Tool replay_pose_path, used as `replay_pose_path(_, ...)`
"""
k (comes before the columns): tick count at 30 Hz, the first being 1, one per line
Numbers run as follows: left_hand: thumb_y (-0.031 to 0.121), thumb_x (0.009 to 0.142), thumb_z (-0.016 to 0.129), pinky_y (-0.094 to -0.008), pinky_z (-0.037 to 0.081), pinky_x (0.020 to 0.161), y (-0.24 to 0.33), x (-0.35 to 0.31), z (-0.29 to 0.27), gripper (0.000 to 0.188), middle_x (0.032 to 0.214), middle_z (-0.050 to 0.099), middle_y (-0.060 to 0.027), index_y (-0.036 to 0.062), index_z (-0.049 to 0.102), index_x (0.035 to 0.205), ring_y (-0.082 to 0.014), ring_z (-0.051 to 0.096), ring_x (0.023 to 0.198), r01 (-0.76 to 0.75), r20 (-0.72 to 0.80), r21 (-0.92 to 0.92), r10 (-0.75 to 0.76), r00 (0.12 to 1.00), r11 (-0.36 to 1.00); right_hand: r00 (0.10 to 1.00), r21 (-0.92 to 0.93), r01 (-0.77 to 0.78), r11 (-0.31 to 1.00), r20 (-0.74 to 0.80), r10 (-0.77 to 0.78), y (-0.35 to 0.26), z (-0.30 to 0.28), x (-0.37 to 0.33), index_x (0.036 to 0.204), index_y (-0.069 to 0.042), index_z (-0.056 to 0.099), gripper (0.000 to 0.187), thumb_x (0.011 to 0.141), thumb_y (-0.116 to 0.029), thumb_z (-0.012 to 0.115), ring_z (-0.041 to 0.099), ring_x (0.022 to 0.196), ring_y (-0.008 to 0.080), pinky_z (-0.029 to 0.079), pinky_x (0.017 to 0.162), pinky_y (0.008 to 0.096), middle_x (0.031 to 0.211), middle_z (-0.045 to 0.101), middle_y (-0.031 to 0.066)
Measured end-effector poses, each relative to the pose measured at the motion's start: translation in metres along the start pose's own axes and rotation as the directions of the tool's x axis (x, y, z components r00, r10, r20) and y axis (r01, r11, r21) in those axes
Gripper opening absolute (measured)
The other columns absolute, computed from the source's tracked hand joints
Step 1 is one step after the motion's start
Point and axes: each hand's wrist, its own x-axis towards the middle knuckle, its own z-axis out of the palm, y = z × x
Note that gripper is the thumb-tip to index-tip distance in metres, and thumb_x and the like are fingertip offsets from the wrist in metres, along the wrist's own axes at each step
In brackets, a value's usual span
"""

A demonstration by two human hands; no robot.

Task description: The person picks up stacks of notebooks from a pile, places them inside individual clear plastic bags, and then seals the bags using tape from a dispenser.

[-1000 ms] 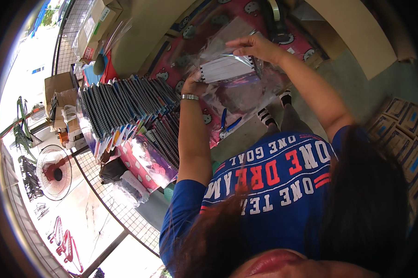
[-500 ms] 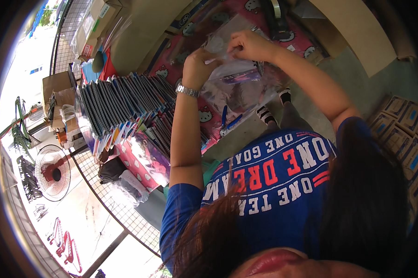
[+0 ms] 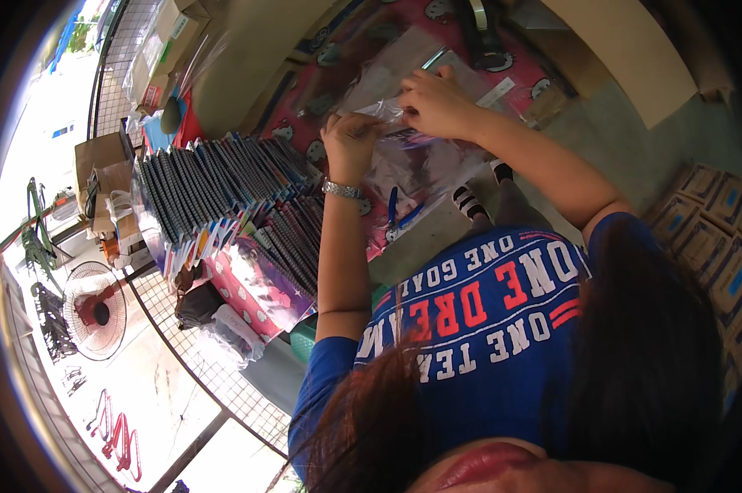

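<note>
Head view: 2 bare hands, 1 blue-handled tool (image 3: 393, 205), 1 fan (image 3: 94, 316) lower left, 2 rows of spiral notebooks (image 3: 211, 189) left of centre, too packed to count. Left hand (image 3: 350, 148) upright, wrist up, fingertips bunched; right hand (image 3: 438, 105) reaches in from the right, fingers curled. Both pinching clear plastic film (image 3: 382, 109), upper centre. Purple printed piece (image 3: 400, 134) just below; can't tell if it's inside. Cartons (image 3: 704, 218) stacked right edge, contents hidden.
</note>
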Motion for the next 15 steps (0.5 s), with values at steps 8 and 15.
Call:
replay_pose_path(8, 0.034, 0.064, 0.079, -0.0443, 0.036, 0.088, 0.035, 0.036, -0.023, 0.039, 0.087, 0.070, -0.0038, 0.0171, 0.074, 0.099, -0.0265, 0.057, 0.100, 0.242, 0.256, 0.268, -0.311, 0.915, 0.932, 0.620, 0.601, -0.449, 0.661, -0.324, 0.715, 0.175, 0.025, -0.004, 0.093, -0.006, 0.070, 0.033, 0.088, -0.038, 0.061, 0.064, 0.080, 0.0215, 0.049, 0.076, 0.0340, 0.084, 0.067, 0.0087)
replay_pose_path(15, 0.013, 0.066, 0.079, -0.0344, 0.041, 0.087, -0.025, 0.036, 0.004, 0.024, 0.101, 0.066, -0.0072, 0.0059, 0.074, 0.088, -0.0229, 0.057, 0.094, 0.309, 0.165, -0.414, -0.263, 0.950, 0.856, 0.632, 0.975, -0.197, 0.103, 0.046, 0.774, 0.187, 0.056, -0.030, 0.095, -0.006, 0.063, 0.019, 0.091, -0.025, 0.063, 0.055, 0.079, 0.0110, 0.043, 0.075, 0.0263, 0.086, 0.060, -0.0009)
